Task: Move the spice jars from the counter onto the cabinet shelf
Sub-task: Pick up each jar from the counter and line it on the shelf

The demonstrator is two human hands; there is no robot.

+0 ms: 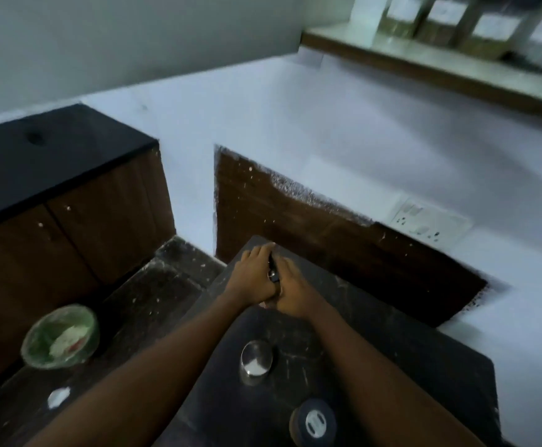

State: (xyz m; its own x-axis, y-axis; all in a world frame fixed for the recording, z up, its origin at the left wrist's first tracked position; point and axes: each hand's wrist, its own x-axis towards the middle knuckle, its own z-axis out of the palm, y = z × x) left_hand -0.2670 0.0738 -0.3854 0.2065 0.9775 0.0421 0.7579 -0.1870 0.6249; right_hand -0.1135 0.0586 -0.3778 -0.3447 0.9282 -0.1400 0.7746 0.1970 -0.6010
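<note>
Both my hands are wrapped around one spice jar (273, 275) near the far end of the dark counter (392, 333). My left hand (253, 272) grips its left side and my right hand (292, 287) grips its right side. Only a dark strip of the jar with a shiny lid shows between them. A steel-lidded jar (256, 358) stands on the counter nearer to me. A dark-lidded jar (313, 421) with a white sprinkler top stands at the near edge. The cabinet shelf (424, 64) runs along the upper right, with several labelled jars (489, 33) on it.
A green bowl (60, 335) with white residue sits on a lower dusty ledge at the left. A black-topped wooden cabinet (53, 162) stands behind it. A wall socket (431, 222) is on the white wall right of the counter.
</note>
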